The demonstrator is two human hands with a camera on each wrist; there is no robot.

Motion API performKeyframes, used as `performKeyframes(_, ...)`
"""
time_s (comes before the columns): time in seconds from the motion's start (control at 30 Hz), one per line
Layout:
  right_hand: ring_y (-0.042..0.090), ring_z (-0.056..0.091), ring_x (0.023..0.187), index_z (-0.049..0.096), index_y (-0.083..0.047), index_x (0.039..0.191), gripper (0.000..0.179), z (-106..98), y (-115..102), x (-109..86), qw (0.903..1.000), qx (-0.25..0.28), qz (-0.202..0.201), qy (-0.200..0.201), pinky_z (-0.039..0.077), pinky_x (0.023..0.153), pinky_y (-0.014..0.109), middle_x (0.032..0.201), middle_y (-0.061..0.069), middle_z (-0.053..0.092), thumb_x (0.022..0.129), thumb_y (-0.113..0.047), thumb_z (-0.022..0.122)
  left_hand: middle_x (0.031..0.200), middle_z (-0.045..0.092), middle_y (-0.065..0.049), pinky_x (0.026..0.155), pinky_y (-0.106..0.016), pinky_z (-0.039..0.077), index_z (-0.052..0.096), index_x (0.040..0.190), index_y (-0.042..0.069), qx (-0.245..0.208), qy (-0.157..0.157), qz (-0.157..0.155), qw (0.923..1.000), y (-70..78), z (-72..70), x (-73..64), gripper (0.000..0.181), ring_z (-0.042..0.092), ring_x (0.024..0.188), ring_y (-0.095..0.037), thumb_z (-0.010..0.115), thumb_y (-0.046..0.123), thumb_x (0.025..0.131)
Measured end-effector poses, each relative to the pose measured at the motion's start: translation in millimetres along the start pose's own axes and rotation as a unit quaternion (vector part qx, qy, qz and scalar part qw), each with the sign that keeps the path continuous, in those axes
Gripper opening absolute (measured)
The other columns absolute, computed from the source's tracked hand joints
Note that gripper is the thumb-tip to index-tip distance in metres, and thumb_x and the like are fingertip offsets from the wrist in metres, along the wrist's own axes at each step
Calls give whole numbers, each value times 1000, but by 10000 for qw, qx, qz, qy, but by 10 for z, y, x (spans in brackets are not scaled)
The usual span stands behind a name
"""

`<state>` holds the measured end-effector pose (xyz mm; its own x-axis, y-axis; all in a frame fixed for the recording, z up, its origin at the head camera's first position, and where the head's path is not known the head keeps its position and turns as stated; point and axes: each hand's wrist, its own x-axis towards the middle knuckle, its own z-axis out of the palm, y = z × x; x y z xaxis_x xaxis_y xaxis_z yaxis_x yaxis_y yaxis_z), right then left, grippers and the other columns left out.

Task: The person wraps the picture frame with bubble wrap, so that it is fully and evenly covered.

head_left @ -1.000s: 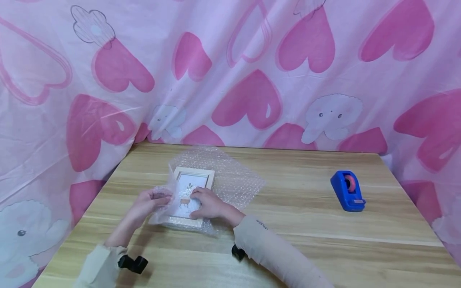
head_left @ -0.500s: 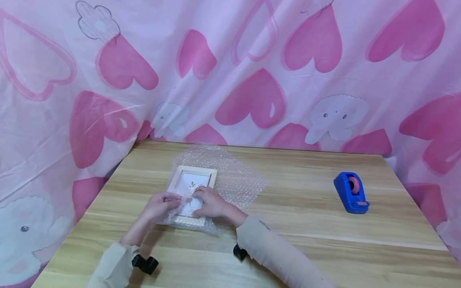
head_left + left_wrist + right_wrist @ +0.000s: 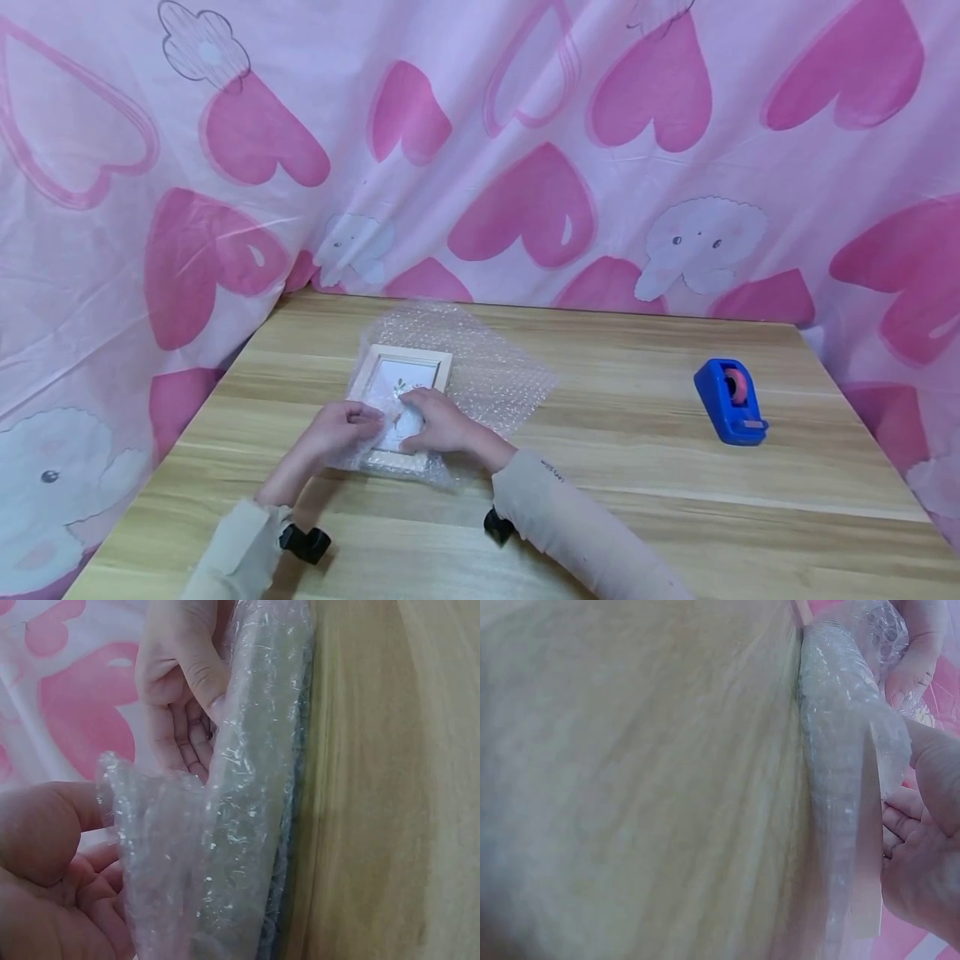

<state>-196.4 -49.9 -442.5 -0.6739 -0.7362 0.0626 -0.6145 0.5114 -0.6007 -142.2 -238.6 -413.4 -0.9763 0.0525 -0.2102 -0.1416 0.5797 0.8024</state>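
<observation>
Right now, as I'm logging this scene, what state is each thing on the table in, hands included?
Picture frame: face up, partly covered.
Bubble wrap: partly folded over the frame's left side, spread out on the right.
Left hand: pinching the folded wrap.
Right hand: touching the frame's front.
Tape dispenser: upright, untouched, holding a tape roll.

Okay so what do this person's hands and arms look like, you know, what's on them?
The left hand and right hand are gloveless. The left sleeve and right sleeve are beige; the right one has small dark lettering near the cuff, too small to read surely. A small left black device and right black device sit by the wrists.
</observation>
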Motion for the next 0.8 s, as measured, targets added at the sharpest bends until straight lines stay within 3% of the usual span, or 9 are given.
performKeyframes(0.17, 25, 43, 121, 43, 2, 129, 71, -32, -10, -15, 9997, 221, -64, -40, 30, 105, 30, 128, 14, 50, 71, -23, 76, 98, 67, -14, 78, -31, 50, 64, 105, -2, 93, -680, 169, 9975, -46, -86, 41, 36, 62, 92, -22, 67, 25, 81)
performKeyframes(0.27, 25, 43, 120, 44, 2, 128, 70, -39, -9, -17, 9995, 291, -84, -57, 30, 105, 29, 128, 14, 50, 71, -22, 76, 107, 64, -15, 83, -32, 50, 60, 112, -4, -218, -1270, 195, 9915, -80, -163, 62, 43, 59, 98, -21, 62, 29, 85)
performKeyframes(0.37, 24, 43, 120, 45, 1, 128, 71, -29, 2, -12, 9995, 289, -93, -94, 30, 105, 28, 128, 13, 50, 70, -24, 77, 112, 60, -21, 84, -33, 50, 55, 116, -10, -607, -1700, 347, 9830, -107, -207, 69, 40, 58, 101, -25, 56, 20, 90)
performKeyframes(0.43, 23, 42, 122, 45, 0, 129, 73, -23, 12, -8, 9991, 384, 2, -183, 30, 105, 28, 129, 12, 49, 68, -26, 78, 110, 60, -25, 82, -31, 52, 54, 115, -13, -663, -1787, 607, 9798, -122, -199, 68, 36, 59, 100, -28, 55, 11, 89)
performKeyframes(0.5, 21, 40, 123, 44, -3, 130, 77, -26, 16, -5, 9982, 495, 142, -304, 29, 106, 28, 132, 10, 47, 67, -29, 79, 107, 61, -26, 80, -28, 52, 55, 113, -14, -500, -1685, 916, 9802, -133, -165, 63, 33, 60, 98, -30, 58, 4, 84)
performKeyframes(0.6, 19, 39, 124, 43, -6, 133, 79, -43, 17, -2, 9963, 656, 349, -437, 29, 106, 28, 134, 8, 45, 69, -37, 76, 101, 65, -22, 76, -26, 53, 60, 108, -10, -35, -1198, 1123, 9864, -121, -85, 40, 36, 63, 94, -29, 68, 3, 75)
performKeyframes(0.73, 20, 41, 123, 43, -5, 132, 71, -56, 19, 1, 9963, 672, 322, -422, 30, 105, 29, 133, 9, 46, 76, -41, 68, 93, 68, -12, 71, -27, 53, 65, 102, -2, 560, -490, 934, 9928, -66, 17, 7, 39, 64, 83, -20, 77, 6, 65)
performKeyframes(0.8, 21, 41, 123, 44, -3, 132, 68, -51, 25, 2, 9980, 485, 142, -378, 29, 105, 29, 132, 10, 47, 78, -37, 67, 91, 68, -8, 70, -27, 53, 66, 100, 1, 754, -281, 824, 9933, -41, 51, 1, 39, 63, 79, -17, 77, 6, 63)
